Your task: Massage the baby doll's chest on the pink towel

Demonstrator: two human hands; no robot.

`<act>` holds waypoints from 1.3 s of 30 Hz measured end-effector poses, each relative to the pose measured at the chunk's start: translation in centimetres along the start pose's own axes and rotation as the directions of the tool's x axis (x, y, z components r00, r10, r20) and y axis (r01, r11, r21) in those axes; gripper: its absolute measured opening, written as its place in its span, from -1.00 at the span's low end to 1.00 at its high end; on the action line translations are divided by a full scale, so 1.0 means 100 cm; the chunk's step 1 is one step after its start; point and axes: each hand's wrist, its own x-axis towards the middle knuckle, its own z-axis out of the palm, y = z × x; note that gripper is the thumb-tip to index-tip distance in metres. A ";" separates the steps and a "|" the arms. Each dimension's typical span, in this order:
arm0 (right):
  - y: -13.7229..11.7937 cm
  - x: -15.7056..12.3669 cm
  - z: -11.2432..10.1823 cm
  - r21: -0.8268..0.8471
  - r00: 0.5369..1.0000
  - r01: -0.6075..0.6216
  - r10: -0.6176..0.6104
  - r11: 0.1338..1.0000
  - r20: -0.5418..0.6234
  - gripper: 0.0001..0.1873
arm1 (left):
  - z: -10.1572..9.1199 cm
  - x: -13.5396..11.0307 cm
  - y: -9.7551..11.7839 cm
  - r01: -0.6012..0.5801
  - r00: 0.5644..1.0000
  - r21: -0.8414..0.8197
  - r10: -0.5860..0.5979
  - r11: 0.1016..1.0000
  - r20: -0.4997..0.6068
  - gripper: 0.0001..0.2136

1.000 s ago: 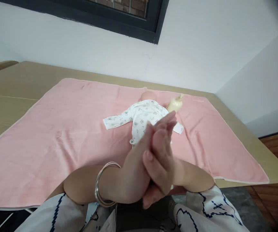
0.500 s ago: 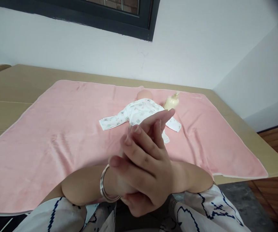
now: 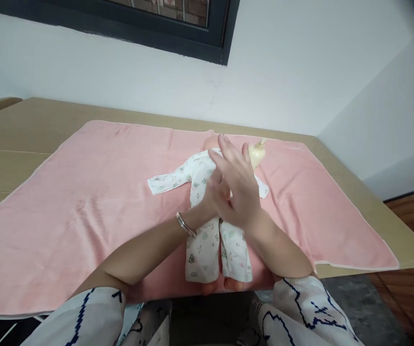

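My left hand (image 3: 217, 191), with a silver bracelet (image 3: 186, 225) at its wrist, lies palm against my right hand (image 3: 241, 192). The right hand covers most of it. My right hand's fingers are stretched out and apart; what shows of the left looks flat too, slightly blurred. Neither hand holds an object. Below and behind them a baby doll (image 3: 201, 254) in a white printed long-sleeved outfit lies on its back on a pink blanket (image 3: 127, 192). The hands hide its chest and part of its head. By its head is a bottle with pale yellow contents (image 3: 257, 154).
The blanket covers much of a light wooden table (image 3: 41, 120), with soft folds on both sides. A white wall (image 3: 149, 77) with a dark window frame (image 3: 192, 43) rises behind it. The table's near edge is just beyond my knees.
Both hands have moved up and forward, from close to my body to over the doll. The clasped fingers have loosened and straightened. The doll's legs and feet now show.
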 end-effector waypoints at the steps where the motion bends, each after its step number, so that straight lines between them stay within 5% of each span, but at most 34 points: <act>1: 0.014 0.006 0.004 0.003 0.999 -0.038 0.038 0.999 0.003 -0.37 | -0.004 0.016 -0.007 -0.017 1.000 0.045 0.019 0.999 -0.026 -0.61; 6: 0.080 0.021 0.040 -0.009 0.951 -0.284 0.283 0.959 0.126 -0.41 | -0.030 0.065 -0.049 0.019 0.953 0.304 0.075 0.952 -0.292 -0.67; 11: 0.109 0.013 0.074 -0.112 0.927 -0.275 0.294 0.955 0.231 -0.51 | -0.035 0.069 -0.078 0.051 0.963 0.376 0.055 0.925 -0.265 -0.62; 16: 0.131 0.012 0.076 -0.090 0.897 -0.280 0.294 0.956 0.331 -0.48 | -0.031 0.066 -0.089 -0.038 0.981 0.496 0.126 0.868 -0.146 -0.62; 21: 0.116 0.011 0.077 -0.325 0.823 -0.380 0.477 0.866 0.308 -0.35 | -0.031 0.069 -0.099 -0.026 0.991 0.614 0.100 0.789 -0.087 -0.57; 27: 0.097 0.010 0.080 -0.367 0.865 -0.214 0.350 0.906 0.361 -0.46 | -0.031 0.070 -0.101 -0.013 0.995 0.672 0.079 0.741 -0.067 -0.55; 30: 0.114 0.013 0.078 -0.276 0.861 -0.268 0.358 0.923 0.361 -0.46 | -0.031 0.069 -0.099 -0.028 0.995 0.687 0.089 0.726 -0.054 -0.55; 34: 0.118 0.014 0.074 -0.326 0.798 -0.425 0.520 0.844 0.306 -0.35 | -0.030 0.068 -0.097 -0.034 0.995 0.700 0.088 0.713 -0.042 -0.57; 39: 0.093 0.009 0.076 -0.442 0.817 -0.330 0.487 0.834 0.309 -0.41 | -0.030 0.068 -0.095 -0.024 0.995 0.703 0.087 0.710 -0.055 -0.56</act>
